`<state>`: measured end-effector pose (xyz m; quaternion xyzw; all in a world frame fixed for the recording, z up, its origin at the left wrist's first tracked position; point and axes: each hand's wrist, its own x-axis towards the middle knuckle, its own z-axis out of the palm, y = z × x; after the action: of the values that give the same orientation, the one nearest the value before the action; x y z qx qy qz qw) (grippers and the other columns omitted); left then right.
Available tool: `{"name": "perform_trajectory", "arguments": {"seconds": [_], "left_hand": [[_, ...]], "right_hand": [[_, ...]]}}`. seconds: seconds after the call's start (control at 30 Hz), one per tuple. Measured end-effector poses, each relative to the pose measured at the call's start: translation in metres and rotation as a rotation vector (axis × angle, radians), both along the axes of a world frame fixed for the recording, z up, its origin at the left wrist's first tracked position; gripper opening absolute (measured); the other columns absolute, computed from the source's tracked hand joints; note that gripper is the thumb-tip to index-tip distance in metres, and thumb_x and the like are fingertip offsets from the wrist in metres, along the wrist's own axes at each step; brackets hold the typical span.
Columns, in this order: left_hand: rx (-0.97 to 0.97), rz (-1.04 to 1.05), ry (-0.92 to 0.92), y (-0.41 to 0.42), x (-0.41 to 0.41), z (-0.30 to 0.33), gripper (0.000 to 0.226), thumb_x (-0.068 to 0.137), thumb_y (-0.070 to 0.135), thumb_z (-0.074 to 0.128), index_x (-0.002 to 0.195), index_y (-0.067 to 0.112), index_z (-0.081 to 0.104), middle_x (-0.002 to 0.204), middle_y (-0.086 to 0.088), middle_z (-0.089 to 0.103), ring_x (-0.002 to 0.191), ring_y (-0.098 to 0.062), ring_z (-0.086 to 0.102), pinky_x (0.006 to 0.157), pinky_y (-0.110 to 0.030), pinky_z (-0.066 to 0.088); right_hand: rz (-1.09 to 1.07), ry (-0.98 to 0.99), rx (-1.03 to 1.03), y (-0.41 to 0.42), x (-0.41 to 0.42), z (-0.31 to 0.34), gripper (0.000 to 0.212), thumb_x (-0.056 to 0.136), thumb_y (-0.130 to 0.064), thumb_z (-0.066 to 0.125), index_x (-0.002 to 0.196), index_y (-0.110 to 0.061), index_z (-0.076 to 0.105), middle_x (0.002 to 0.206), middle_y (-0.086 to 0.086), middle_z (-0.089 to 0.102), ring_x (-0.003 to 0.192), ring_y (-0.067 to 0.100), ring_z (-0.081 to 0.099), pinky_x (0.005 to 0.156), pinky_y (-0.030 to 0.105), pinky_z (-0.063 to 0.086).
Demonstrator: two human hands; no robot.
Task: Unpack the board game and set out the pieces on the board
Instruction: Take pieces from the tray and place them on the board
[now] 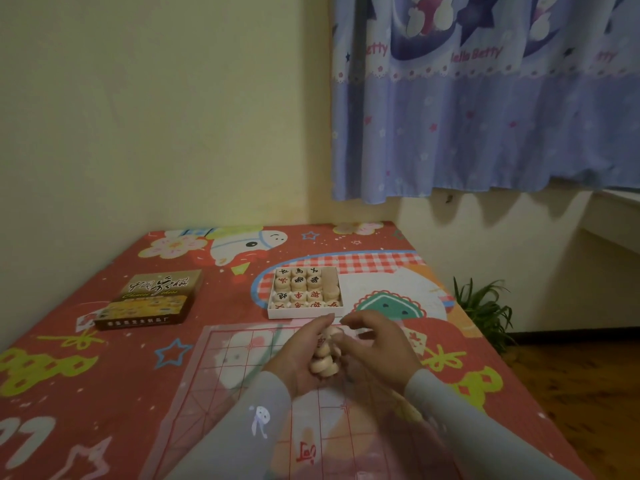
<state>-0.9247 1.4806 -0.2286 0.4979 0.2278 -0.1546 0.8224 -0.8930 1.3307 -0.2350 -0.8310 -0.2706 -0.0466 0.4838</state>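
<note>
1. Fingers of the left hand (pixel 298 355) curled up around a short stack of round wooden pieces (pixel 325 355), cradling it from the left side above the board; the right hand (pixel 377 344) hovered just beside the stack at 3 o'clock, its fingers bent and slightly apart, the fingertips near the top piece, though I could not tell whether they touched it.
2. At 9 o'clock from the hands, well apart, the box lid (pixel 152 299) lay flat on the table, a dark cardboard rectangle with gold-toned print and brush characters.
3. Beneath the hands lay the board (pixel 221 372), a thin, translucent sheet printed with a red grid and a red character near its lower part; the tablecloth pattern showed through it.
4. At 12 o'clock from the hands, near the board's far edge, sat the open white tray (pixel 304 314), square and shallow, with pale wooden discs (pixel 298 289) packed in rows, their flat faces carved with red or black characters; a few at the right stood on edge.
5. Both sleeves (pixel 263 417) were pale grey, smooth fabric, the left one bearing a small white figure.
6. The table wore a glossy red tablecloth (pixel 69 375) with cartoon shapes, stars and a checked patch.
</note>
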Motion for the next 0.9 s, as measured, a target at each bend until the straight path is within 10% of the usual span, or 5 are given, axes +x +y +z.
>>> {"name": "perform_trajectory", "arguments": {"seconds": [0.57, 0.8, 0.9], "left_hand": [[-0.084, 0.092, 0.04, 0.005, -0.009, 0.004, 0.039, 0.094, 0.046, 0.046, 0.087, 0.012, 0.064, 0.069, -0.006, 0.064, 0.064, -0.02, 0.062, 0.06, -0.029, 0.052], [-0.156, 0.043, 0.073, 0.0, -0.008, -0.003, 0.04, 0.095, 0.041, 0.041, 0.059, 0.022, 0.042, 0.055, 0.01, 0.024, 0.049, -0.005, 0.018, 0.049, -0.021, 0.047], [-0.104, 0.014, 0.071, -0.001, -0.008, -0.004, 0.032, 0.092, 0.041, 0.045, 0.069, 0.019, 0.049, 0.07, 0.001, 0.037, 0.058, -0.011, 0.037, 0.054, -0.024, 0.053]], "right_hand": [[0.12, 0.048, -0.008, 0.017, -0.014, 0.0, 0.024, 0.084, -0.033, 0.069, 0.108, -0.03, 0.065, 0.114, -0.011, 0.054, 0.106, 0.001, 0.054, 0.089, 0.016, 0.049], [-0.165, 0.084, 0.104, -0.028, -0.005, -0.012, 0.032, 0.084, -0.033, 0.071, 0.115, -0.026, 0.063, 0.105, -0.013, 0.066, 0.093, 0.001, 0.063, 0.081, 0.019, 0.053], [-0.347, 0.038, -0.112, -0.06, 0.007, -0.03, 0.033, 0.086, -0.037, 0.066, 0.117, -0.024, 0.064, 0.11, -0.006, 0.064, 0.098, 0.012, 0.06, 0.086, 0.032, 0.052]]}}
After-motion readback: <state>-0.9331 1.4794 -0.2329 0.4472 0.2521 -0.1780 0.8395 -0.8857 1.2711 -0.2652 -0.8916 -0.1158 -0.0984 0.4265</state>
